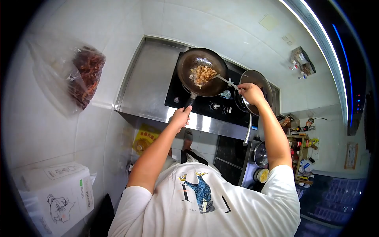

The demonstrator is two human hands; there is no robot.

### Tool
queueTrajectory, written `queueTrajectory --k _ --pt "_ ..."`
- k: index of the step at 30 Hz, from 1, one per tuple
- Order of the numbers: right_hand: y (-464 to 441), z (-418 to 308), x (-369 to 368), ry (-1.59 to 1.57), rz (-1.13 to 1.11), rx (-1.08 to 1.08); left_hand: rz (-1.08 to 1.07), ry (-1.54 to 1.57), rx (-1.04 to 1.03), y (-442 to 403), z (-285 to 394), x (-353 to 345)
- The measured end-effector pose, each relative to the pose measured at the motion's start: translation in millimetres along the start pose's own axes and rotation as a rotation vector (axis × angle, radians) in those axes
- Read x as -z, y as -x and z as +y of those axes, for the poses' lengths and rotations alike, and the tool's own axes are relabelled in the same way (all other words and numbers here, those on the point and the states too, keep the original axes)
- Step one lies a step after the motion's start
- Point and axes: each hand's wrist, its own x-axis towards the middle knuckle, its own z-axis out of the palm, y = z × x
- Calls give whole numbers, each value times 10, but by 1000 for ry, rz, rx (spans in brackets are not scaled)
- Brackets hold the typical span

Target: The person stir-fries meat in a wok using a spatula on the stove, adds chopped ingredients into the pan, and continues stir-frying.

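My left hand is closed around the black handle of a dark wok on the left side of the stove. Small browned, chopped pieces of food lie in the wok's middle with some shiny oil beside them. In my right hand is the handle of a metal spatula, its blade tip among the food pieces. Just beyond and under my right hand stands a second pan with a long silver handle pointing toward me.
The black stove top has knobs along its front. A steel counter extends left of it. A bag of dark red meat hangs on the left wall. A shelf of bottles and a metal bowl are at right.
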Motion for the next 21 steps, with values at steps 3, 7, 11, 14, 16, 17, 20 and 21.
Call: queueTrajectory --k 3,7,11,14,16,17,20,21 --pt "54 26 -52 -322 0 -91 17 5 -2 68 -7 -4" --pt "-137 31 -608 -404 65 -69 -5 6 10 32 -6 -26" --pt "18 -38 -771 -443 93 -33 7 7 17 60 22 -26" --pt "317 -40 -476 -408 90 -2 5 15 15 50 6 -19" --pt "309 -57 -572 -375 72 2 0 12 16 13 -35 -20" --pt "354 -122 -586 -346 59 -6 -6 6 18 18 -44 -27" --pt "261 -288 -820 -274 89 -64 5 10 21 10 -36 -29" --pt "243 -326 -814 -296 93 -69 5 4 15 -4 -18 -23"
